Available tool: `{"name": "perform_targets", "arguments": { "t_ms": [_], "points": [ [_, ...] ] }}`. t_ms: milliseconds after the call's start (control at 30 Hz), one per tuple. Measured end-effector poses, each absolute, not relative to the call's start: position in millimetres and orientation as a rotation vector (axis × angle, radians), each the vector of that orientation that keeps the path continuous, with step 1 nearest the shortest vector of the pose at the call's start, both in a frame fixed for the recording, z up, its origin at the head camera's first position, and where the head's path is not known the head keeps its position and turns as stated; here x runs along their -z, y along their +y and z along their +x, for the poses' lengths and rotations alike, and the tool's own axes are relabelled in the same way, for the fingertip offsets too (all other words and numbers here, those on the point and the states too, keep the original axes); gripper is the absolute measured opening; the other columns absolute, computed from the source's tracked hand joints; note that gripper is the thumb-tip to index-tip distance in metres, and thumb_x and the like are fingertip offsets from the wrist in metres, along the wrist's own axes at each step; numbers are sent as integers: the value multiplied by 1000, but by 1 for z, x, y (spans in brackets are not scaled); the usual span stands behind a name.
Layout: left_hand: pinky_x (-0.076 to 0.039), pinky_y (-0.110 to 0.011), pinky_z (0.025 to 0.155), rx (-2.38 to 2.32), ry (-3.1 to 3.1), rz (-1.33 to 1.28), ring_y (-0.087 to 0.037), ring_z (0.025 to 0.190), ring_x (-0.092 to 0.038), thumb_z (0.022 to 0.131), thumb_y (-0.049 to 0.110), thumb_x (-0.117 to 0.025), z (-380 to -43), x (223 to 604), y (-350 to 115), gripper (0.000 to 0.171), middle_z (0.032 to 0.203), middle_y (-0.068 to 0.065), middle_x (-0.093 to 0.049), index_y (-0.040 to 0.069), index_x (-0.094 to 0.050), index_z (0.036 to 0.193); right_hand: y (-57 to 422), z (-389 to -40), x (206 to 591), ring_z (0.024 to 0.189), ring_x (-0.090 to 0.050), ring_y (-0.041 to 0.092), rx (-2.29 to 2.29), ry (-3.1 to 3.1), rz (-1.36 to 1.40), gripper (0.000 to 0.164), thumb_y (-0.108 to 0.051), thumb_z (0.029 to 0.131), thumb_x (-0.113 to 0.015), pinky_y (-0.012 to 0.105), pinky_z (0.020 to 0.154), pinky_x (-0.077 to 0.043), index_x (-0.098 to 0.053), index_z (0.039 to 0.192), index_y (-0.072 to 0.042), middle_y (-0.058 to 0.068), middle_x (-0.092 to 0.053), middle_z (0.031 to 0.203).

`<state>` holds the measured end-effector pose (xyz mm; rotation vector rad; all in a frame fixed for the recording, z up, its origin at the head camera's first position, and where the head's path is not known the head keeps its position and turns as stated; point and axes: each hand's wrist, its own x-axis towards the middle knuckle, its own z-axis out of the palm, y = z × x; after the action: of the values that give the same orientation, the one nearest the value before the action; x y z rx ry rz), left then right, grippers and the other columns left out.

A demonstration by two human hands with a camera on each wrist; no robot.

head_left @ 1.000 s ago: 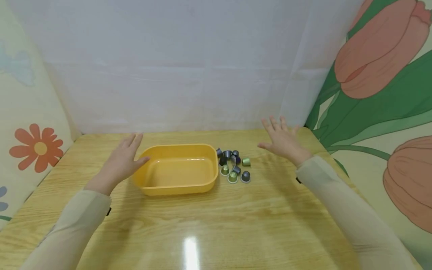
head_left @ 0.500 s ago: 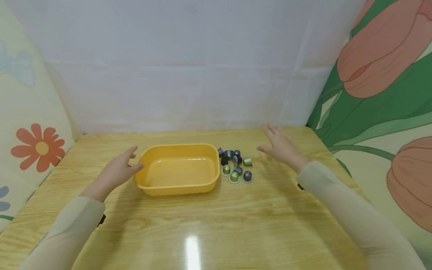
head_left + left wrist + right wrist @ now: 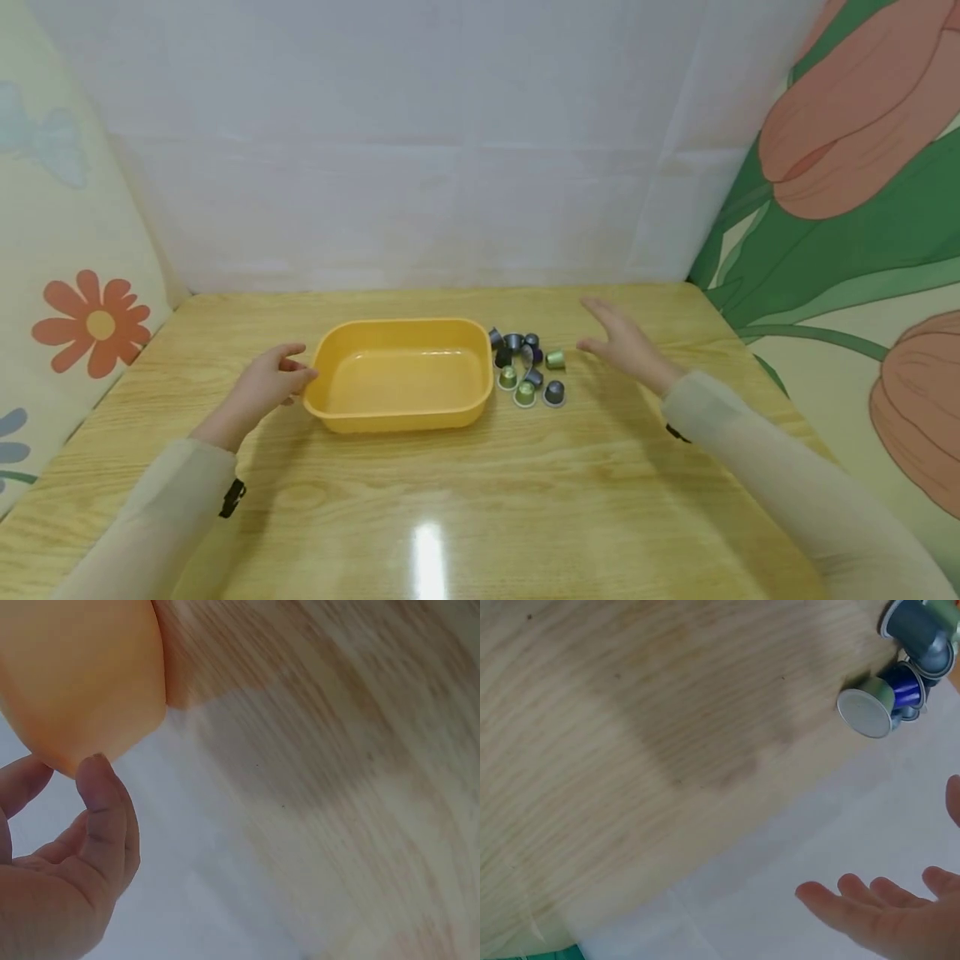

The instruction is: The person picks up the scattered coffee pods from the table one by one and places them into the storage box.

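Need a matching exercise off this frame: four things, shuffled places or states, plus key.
Sides as in the head view.

Things:
1. tub
2. left hand
3. right hand
4. capsules

Places or states:
A. clustered beside the tub's right end
B. right of the capsules, holding nothing
C. yellow, with nothing inside
D. at the tub's left end

Pairs: 1-C, 2-D, 3-B, 4-A
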<state>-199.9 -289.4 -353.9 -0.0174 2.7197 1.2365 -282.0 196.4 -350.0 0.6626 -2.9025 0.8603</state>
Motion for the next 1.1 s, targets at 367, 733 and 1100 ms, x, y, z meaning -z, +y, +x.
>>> {"name": "perform_targets", "arguments": {
  "t_ms": [367,733,1100],
  "points": [
    [-54,-22,71,-1502,2457,-231,-3,78,-60,101,17,-50,-214,355,-292,61,137,-35,-39,-17,-24,144,200,-288,368,133,-33,48,-935,-2871,688,66,-5,88,-70,57,110,-24,-36,142,12,32,-37,144],
    [-54,-22,66,-1756,2198,-283,-7,69,-57,101,12,-50,-219,362,-296,60,95,5,-55,-14,-21,147,197,-297,375,123,-44,50,-1049,-2955,784,63,-6,87,-70,59,102,-37,-41,142,7,27,-40,144],
    [-53,-23,65,-1783,2121,-380,-9,71,-57,100,12,-52,-221,360,-294,60,91,5,-56,-8,-24,148,192,-297,386,132,-35,46,-1171,-3037,771,61,-5,91,-65,56,108,-30,-38,145,4,22,-36,148]
  ]
}}
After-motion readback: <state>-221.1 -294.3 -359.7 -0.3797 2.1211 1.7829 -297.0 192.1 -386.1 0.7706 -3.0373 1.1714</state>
